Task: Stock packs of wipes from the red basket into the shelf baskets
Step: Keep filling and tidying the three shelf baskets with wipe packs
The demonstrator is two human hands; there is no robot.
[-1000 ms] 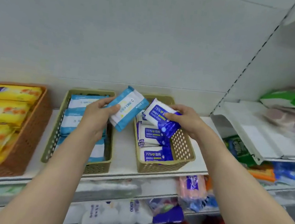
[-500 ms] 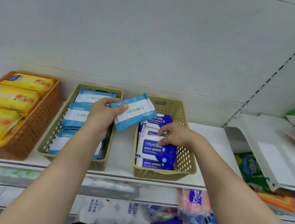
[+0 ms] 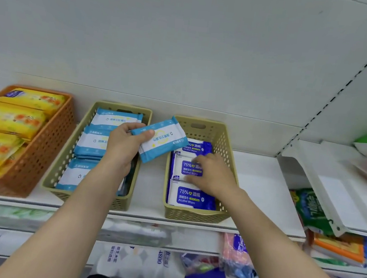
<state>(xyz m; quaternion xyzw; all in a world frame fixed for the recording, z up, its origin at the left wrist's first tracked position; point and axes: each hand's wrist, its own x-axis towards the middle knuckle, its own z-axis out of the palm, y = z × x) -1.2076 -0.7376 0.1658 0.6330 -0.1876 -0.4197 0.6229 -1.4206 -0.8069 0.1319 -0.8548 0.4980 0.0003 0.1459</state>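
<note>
Tilted light-blue wipes pack (image 3: 160, 141) above the gap between two beige shelf baskets (image 3: 227, 166), dark-blue packs (image 3: 190, 198) in the right one

Behind the right hand (image 3: 211, 176), the right basket (image 3: 227, 144) seems bare toward its back wall. Below the left hand (image 3: 123, 148), light-blue packs (image 3: 93, 142) fill the middle basket (image 3: 129, 201); bare shelf (image 3: 149, 187) runs between both baskets.

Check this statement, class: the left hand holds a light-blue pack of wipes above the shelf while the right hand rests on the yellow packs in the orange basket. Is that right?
Not quite. In the head view the right hand rests on the dark-blue alcohol wipes in the right beige basket, not in the orange basket. The left hand does hold the light-blue pack above the shelf.
</note>
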